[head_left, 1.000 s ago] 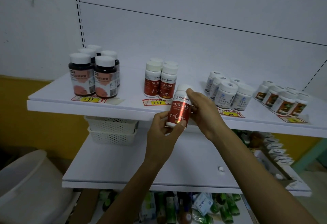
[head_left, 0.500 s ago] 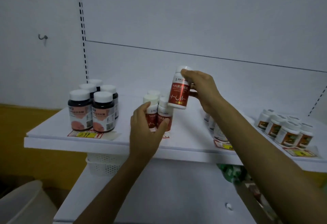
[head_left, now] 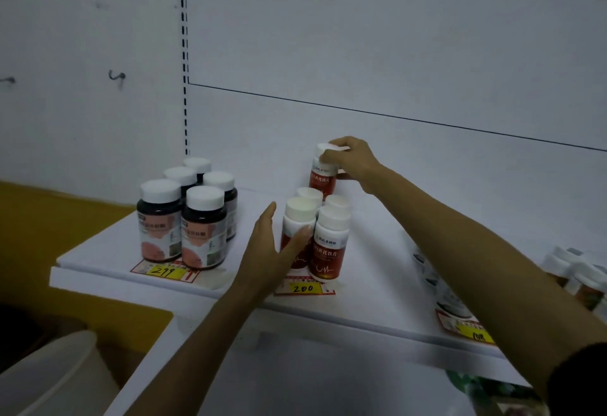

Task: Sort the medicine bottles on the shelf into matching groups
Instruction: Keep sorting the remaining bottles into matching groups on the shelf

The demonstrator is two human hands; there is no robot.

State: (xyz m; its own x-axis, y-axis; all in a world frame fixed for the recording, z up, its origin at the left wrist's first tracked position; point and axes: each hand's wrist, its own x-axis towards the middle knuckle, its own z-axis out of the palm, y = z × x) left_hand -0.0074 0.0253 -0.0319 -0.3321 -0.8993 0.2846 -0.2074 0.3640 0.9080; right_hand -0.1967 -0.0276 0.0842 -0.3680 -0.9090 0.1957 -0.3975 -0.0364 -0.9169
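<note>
A white bottle with a red label (head_left: 322,175) stands at the back of the red-label group, near the shelf's rear wall. My right hand (head_left: 353,158) grips it by its cap and upper body. In front of it stand several matching red-label bottles (head_left: 328,245). My left hand (head_left: 271,251) is cupped round the front left bottle (head_left: 297,218), thumb across its body, fingers on its far side. Left of them stands a cluster of dark bottles with white caps and pink labels (head_left: 184,218).
All groups stand on a white shelf (head_left: 377,297) with price tags "299" (head_left: 163,271) and "200" (head_left: 303,288) on its front. Small white bottles (head_left: 574,271) show at the right, partly hidden by my right arm. A lower shelf lies below.
My right hand carried the red-label bottle from in front of the shelf up and back behind its group. My left hand let go of it and moved to the front left bottle.
</note>
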